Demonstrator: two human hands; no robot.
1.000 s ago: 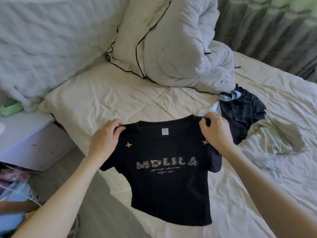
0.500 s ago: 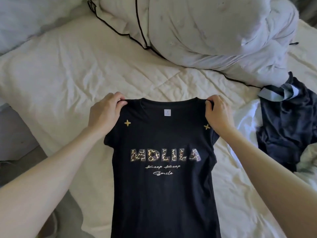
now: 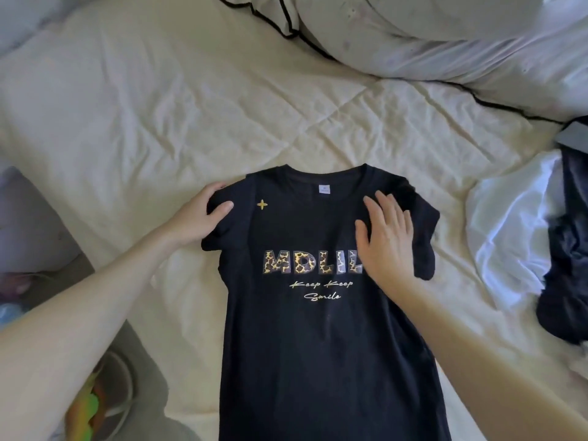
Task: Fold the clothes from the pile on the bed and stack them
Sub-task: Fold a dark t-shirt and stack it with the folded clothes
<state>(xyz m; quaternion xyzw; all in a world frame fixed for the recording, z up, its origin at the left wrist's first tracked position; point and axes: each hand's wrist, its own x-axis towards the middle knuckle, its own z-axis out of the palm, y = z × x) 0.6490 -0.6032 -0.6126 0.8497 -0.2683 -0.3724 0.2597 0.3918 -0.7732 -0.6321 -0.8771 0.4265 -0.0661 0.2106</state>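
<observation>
The black T-shirt (image 3: 305,329) lay front-up on the cream bed (image 3: 159,122), collar away from the person and hem running out of view at the near edge. The left hand (image 3: 194,218) had its grip closed on the shirt's left shoulder, thumb on top of the cloth and fingers curled over the seam by the small gold star (image 3: 262,204). The right hand (image 3: 386,240) rested flat on the chest with fingers straight, an open grip that pressed down and held nothing, and it covered the end of the leopard-print lettering (image 3: 311,261). Just outside that hand the right sleeve (image 3: 424,237) sat bunched and partly doubled over itself.

The step in hand looked like spreading and smoothing the shirt before any fold was made; no fold showed yet. The next move likely called for flattening the crumpled sleeve on the far side of the right hand, then bringing each side in toward the middle while the other hand pinned the cloth, since soft knit tends to drag and wrinkle.

Farther out past the right hand, well apart from the shirt, the pile of clothes (image 3: 541,237), white and dark pieces, waited unfolded. Beyond both hands lay a rumpled white duvet (image 3: 461,36) with black piping.
</observation>
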